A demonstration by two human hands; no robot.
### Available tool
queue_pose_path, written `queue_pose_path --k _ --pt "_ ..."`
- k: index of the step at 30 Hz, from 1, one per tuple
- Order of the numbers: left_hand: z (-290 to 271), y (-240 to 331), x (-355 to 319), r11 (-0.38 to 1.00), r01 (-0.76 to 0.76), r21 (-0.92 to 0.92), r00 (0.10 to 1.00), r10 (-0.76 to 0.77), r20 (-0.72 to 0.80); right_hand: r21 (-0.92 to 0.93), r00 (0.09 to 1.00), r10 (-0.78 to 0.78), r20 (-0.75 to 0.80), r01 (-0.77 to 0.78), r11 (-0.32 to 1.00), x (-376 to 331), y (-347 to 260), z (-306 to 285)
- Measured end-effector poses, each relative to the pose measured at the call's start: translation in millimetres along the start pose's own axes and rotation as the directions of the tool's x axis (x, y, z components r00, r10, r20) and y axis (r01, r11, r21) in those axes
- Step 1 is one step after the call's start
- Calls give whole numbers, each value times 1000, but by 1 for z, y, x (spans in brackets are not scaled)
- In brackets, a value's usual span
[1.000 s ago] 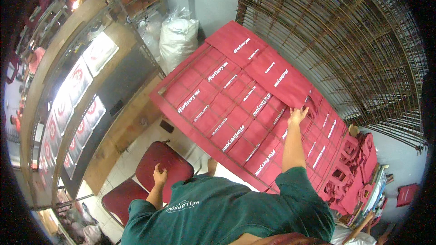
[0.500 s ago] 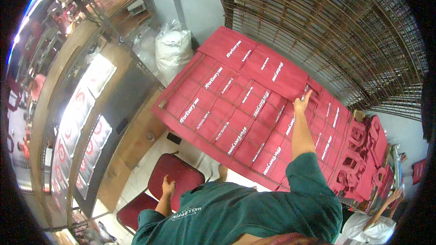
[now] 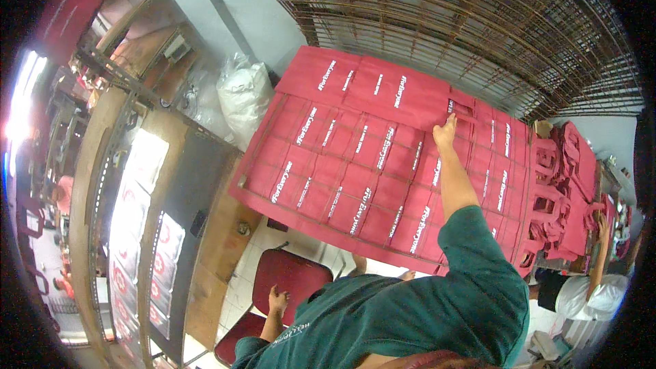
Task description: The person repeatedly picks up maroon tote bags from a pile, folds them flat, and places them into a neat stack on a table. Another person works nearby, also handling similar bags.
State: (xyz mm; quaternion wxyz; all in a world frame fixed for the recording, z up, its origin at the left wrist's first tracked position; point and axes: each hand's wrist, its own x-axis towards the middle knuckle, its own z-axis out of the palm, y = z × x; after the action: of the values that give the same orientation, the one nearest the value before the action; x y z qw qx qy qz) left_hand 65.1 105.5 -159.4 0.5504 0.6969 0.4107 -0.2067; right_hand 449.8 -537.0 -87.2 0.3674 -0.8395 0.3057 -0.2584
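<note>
My right hand reaches out over a wide layer of red fabric bags with white print. Its index finger is stretched out and touches the handle end of a red bag that lies on top along the far side. A thin wire rack crosses over the red bags beneath. Low beside my body, my left hand hangs above a dark red chair, with fingers apart and nothing in them.
Stacked wire racks lean at the far wall. A white sack stands left of the bags. Printed sheets lie on shelving at the left. Heaped red bags and a person are at the right.
The view has turned, so the bags sit straighter across it. My right hand has shifted slightly along the top bag's handle end. My left hand still hangs by the chair.
</note>
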Motion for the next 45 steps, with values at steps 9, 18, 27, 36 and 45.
queue_pose_path --k 9,18,27,36,45 --pt "2 -2 4 989 95 -114 993 -86 81 -135 991 124 -40 -129 982 -1 -7 -6" --pt "5 -41 3 982 125 -144 985 -105 135 -119 979 175 -103 -187 975 -40 -44 -86" --pt "21 -104 81 983 -114 147 885 33 465 -36 791 83 -606 -132 991 -89 133 -316" --pt "28 -65 49 928 -172 330 950 67 306 -412 663 383 -643 -721 557 -149 291 -530" --pt "15 -56 -14 905 -208 370 957 111 267 -669 882 94 -461 -415 617 -137 354 -579"
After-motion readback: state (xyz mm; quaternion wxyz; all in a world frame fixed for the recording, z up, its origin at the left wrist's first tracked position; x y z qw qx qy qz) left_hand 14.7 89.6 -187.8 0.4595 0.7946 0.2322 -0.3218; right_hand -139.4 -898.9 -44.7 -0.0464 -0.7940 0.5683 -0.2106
